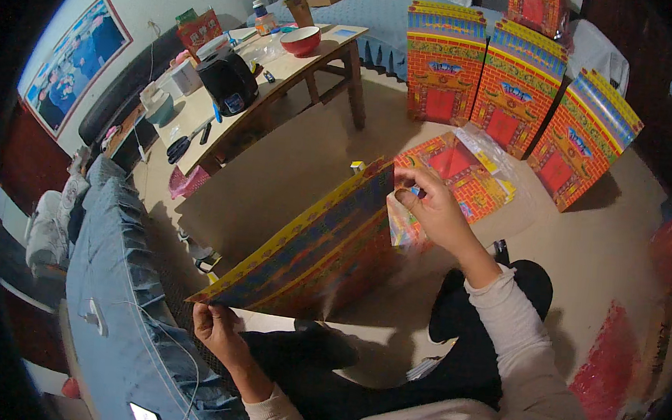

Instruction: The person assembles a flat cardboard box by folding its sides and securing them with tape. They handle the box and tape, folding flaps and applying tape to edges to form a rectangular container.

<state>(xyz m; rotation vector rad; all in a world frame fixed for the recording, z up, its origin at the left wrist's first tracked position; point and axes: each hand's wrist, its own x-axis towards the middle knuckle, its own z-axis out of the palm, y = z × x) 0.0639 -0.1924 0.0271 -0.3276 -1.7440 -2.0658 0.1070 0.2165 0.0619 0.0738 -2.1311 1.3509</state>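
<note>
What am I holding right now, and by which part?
A colourful printed cardboard piece. Your left hand pinches its near left corner; your right hand is at its far right end, grip unclear.

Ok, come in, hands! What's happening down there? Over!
Left hand pinching printed panel by its left corner. Right hand at its right edge, grip unclear. Panel slanted between them. Nothing seen blocking it; brick-print sheet lying beyond. Over.
</note>
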